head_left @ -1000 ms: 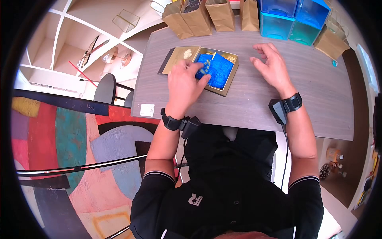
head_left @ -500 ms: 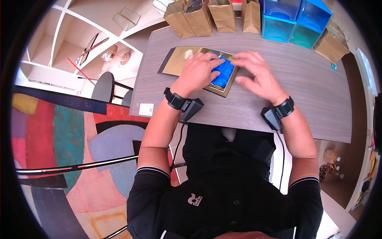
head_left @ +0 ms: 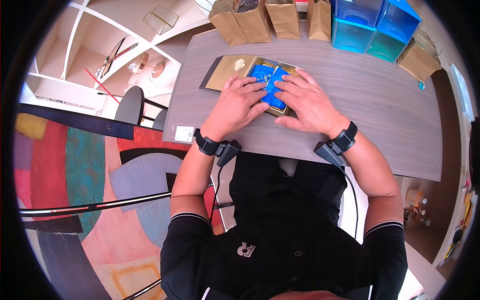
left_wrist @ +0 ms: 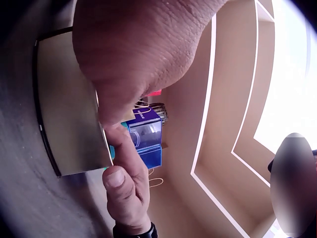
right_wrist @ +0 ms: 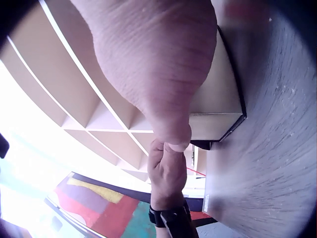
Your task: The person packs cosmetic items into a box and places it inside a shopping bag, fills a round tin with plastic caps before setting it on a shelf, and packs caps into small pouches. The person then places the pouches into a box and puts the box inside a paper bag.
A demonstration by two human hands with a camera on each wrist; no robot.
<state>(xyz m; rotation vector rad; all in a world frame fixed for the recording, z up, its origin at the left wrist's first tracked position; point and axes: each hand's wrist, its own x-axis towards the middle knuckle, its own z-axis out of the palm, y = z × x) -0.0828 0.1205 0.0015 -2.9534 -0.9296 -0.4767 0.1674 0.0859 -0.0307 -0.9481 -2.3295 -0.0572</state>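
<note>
A shiny, crinkled blue packet with small gold print lies inside a gold box, gold filling showing at its edges. The lid is folded back flat on the left. My left hand lies over the box's left side, fingers extended onto the packet. From the right, my right hand reaches over the other side, its spread fingers on the blue surface. Both thumbs are near the box's front edge. In the wrist views the box's outer wall shows, while my palms hide the packet.
The box stands on a grey wood-grain table. Brown paper bags line the back edge, beside stacked blue and teal plastic bins. Another paper bag stands at the back right. A white label is stuck at the front left corner.
My right hand has come in from the right side of the table onto the packet. The left hand went further over the packet, then drew back to the box's left side.
</note>
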